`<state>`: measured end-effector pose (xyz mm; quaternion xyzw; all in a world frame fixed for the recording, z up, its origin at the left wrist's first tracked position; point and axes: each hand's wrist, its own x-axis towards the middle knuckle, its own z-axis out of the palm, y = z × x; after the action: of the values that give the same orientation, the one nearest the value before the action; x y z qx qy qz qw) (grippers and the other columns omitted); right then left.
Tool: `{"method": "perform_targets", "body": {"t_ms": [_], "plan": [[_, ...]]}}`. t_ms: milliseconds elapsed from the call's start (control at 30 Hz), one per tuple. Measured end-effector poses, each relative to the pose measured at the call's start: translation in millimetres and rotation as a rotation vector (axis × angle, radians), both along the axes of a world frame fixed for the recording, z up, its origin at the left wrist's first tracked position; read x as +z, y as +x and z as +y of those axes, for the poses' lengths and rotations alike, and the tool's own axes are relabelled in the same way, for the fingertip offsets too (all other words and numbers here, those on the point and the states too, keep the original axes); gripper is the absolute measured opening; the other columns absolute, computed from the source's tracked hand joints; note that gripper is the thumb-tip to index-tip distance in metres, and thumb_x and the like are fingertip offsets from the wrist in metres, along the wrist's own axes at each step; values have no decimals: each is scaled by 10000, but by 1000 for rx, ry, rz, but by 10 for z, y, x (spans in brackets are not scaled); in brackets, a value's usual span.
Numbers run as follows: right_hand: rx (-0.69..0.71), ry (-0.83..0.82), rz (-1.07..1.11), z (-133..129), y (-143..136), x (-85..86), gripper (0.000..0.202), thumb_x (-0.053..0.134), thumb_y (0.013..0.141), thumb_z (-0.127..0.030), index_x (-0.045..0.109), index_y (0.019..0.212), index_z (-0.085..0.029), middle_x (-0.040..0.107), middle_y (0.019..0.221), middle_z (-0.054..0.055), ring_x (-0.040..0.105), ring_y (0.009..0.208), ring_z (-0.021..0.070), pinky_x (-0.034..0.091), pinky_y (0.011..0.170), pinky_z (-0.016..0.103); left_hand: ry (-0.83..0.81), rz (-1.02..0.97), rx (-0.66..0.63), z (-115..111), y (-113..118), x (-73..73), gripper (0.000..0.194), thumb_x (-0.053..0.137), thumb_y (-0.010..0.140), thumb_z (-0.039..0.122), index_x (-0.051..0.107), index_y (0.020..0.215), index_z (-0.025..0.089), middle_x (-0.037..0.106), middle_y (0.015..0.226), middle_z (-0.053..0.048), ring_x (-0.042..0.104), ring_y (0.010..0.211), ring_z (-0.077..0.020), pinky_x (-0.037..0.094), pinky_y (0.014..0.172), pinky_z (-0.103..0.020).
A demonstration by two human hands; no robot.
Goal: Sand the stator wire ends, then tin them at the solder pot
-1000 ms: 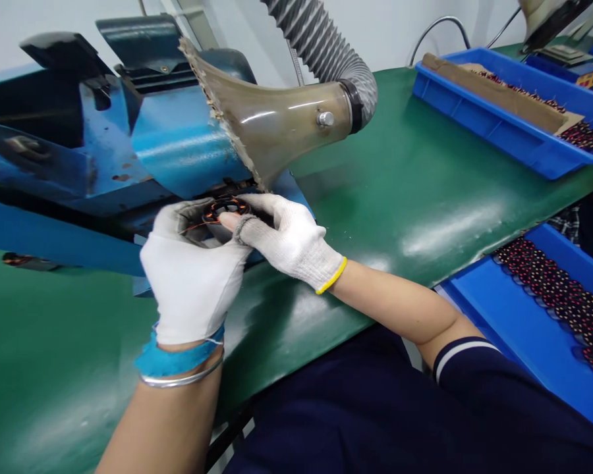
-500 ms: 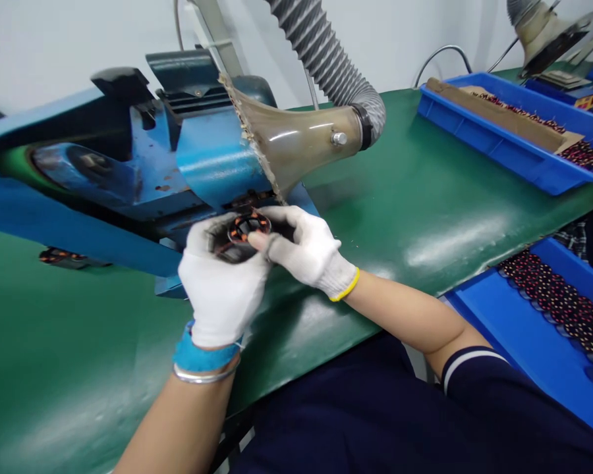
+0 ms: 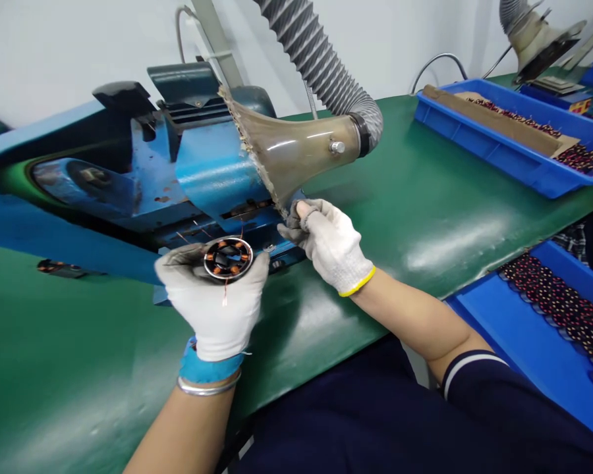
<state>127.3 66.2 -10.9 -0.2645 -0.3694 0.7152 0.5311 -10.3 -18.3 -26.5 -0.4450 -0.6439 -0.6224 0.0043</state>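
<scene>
My left hand (image 3: pixel 220 316), in a white glove with a blue wristband, is closed around a motor stator (image 3: pixel 232 269). The round stator has a silvery rim, black inner parts and orange-copper coils, with thin wire ends sticking out. It is held in front of the blue machine (image 3: pixel 212 161), below its housing. To its right, apart from the stator, my gloved right hand (image 3: pixel 333 243) is near the lower edge of the machine's hood (image 3: pixel 306 145). Its fingers are curled with the bare thumb tip pressed against them; whatever they may hold is hidden.
A grey corrugated hose (image 3: pixel 321 59) runs up from the hood. On the green table (image 3: pixel 400 217), a blue tray (image 3: pixel 489 148) with cardboard and small parts stands at the back right. Another blue tray (image 3: pixel 499 336) with rows of stators lies lower right. A dark part (image 3: pixel 62 268) lies left.
My right hand has come off the stator and moved right. My left hand has drawn the stator slightly down and left, away from the machine, its round face now in view.
</scene>
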Motion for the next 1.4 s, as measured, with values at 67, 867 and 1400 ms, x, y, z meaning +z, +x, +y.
{"method": "perform_targets", "body": {"t_ms": [67, 867, 1400], "plan": [[10, -8, -82, -16, -35, -31, 332, 936, 881, -431, 676, 899, -226, 694, 791, -46, 685, 755, 129, 676, 937, 342, -22, -10, 16, 15, -21, -6, 648, 938, 648, 480, 515, 1104, 299, 684, 1141, -65, 751, 1082, -292, 678, 1047, -492], [130, 257, -266, -75, -199, 53, 383, 919, 940, -548, 842, 1064, -195, 858, 1176, 70, 776, 1280, 266, 578, 1249, 374, -182, 83, 139, 225, 48, 245, 540, 847, 663, 541, 724, 1026, 161, 813, 985, -104, 796, 977, -312, 651, 1017, -538], [140, 60, -101, -68, -248, 17, 361, 1073, 742, -336, 835, 997, -240, 871, 1077, 17, 781, 1230, 270, 610, 1232, 374, -178, -5, 62, 260, 119, 236, 440, 893, 695, 439, 626, 988, 248, 800, 1017, -64, 794, 1008, -299, 686, 990, -479]]}}
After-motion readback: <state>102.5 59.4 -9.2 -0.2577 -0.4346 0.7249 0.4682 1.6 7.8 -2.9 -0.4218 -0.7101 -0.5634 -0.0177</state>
